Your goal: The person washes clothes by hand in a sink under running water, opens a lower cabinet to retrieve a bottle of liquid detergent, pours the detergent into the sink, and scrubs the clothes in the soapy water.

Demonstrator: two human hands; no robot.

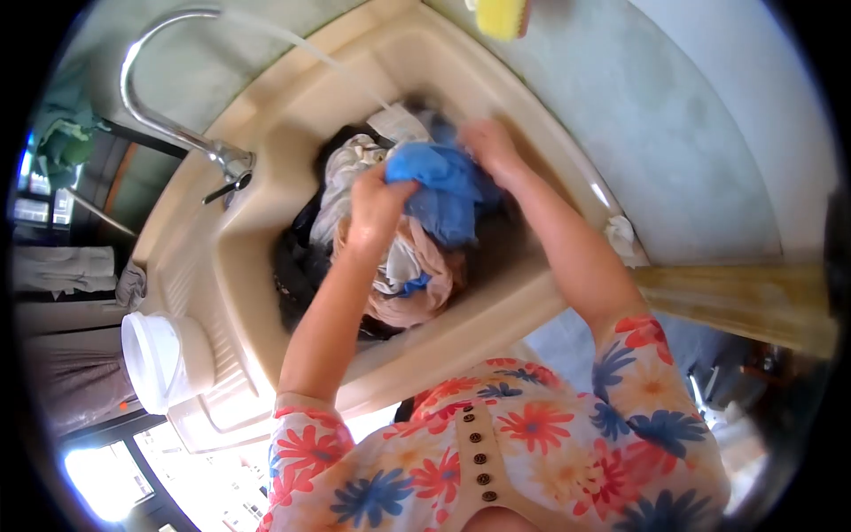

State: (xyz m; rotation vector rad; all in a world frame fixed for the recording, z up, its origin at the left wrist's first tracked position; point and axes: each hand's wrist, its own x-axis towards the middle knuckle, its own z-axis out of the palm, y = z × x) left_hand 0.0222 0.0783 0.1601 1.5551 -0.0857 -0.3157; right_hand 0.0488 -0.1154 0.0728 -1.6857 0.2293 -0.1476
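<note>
A blue cloth is stretched between my two hands over a heap of wet laundry in the beige sink. My left hand is closed on its left edge, thumb on top. At the cloth's right side, my right hand is closed too, its fingers smeared by motion. Beneath lie a peach garment, a whitish garment and dark cloth. A pale label-like piece sticks up behind the blue cloth. Water runs from the chrome faucet into the sink.
The faucet's lever is at the sink's left back. A white bucket stands on the ribbed drainboard. A yellow sponge is at the top by the wall. White crumpled material sits at the sink's right rim.
</note>
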